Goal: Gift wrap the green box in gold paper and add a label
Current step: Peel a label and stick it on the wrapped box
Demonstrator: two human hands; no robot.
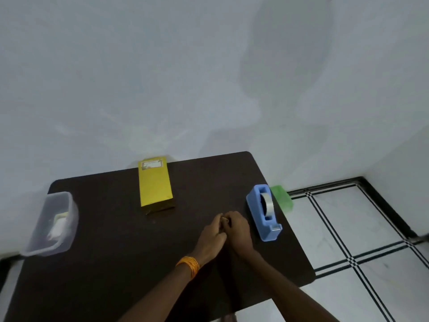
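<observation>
Pale wall backs a dark desk [116, 263], with tiled floor [348, 228] showing off its right edge. Directions below are read from your hands.

Finding 1: the green box [155, 189] lies flat on the desk at 11 o'clock, well apart from your hands. Gold paper [156, 196] covers every face in view, and no green shows through. The near end fold looks a little loose and casts a dark edge. Whether it is taped I cannot tell.

Finding 2: a label [152, 164] sits on the top face at the far end of the box. Its wording is too small to read.

Finding 3: your left hand [211, 235] and right hand [239, 231] meet low over the desk. The fingers of both are curled in narrow and appear to pinch a small pale scrap [224, 219] between them. What the scrap is I cannot say.

Finding 4: a blue tape dispenser [263, 212] stands just beside your right hand at 2 o'clock. A green translucent object [282, 197] is beyond it at the desk edge. A clear tub [67, 231] holding pale items sits at 9 o'clock, well apart.

Assessment: wrapping and labelling both look done. What is left, in my judgement, is to dispose of the scrap and check the near fold.
</observation>
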